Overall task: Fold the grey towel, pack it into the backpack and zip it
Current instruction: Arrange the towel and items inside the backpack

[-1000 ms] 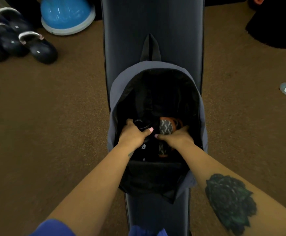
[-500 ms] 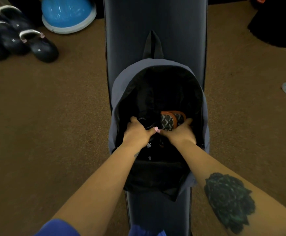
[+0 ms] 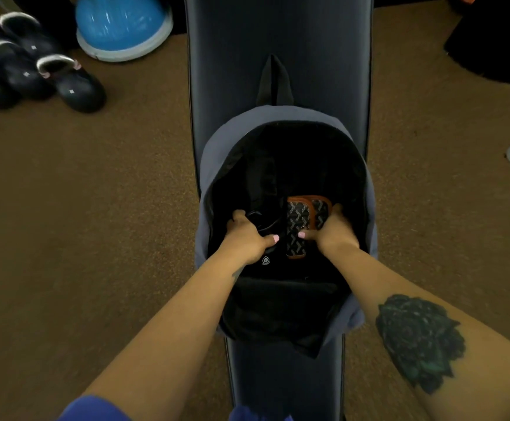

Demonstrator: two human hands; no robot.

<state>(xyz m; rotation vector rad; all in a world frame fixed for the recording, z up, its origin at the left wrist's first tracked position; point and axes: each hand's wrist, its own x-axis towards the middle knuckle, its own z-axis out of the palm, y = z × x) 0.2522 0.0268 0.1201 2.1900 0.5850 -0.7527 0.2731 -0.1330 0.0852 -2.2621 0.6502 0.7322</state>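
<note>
Both grips are down inside the open backpack (image 3: 217, 165), which lies on the dark padded bench (image 3: 278, 41). The left hand (image 3: 247, 238) is curled shut around dark, soft material near the middle of the main compartment; the right hand (image 3: 335, 232) is closed on the edge of a patterned pouch with orange trim (image 3: 302, 220), thumb resting on its face. Whether the dark stuff in the left grip is the grey towel cannot be told: the interior is too black, and no towel shows clearly anywhere on the bench or the brown carpet (image 3: 95, 208). Judging by the pose, this is the packing step, with the contents being pressed down or shifted to make room. The zip runs open around the bag's rim. Next, both hands would need to come out, gather the flap over the opening, find the zip pull and run it round, keeping loose fabric clear of the teeth.
</note>
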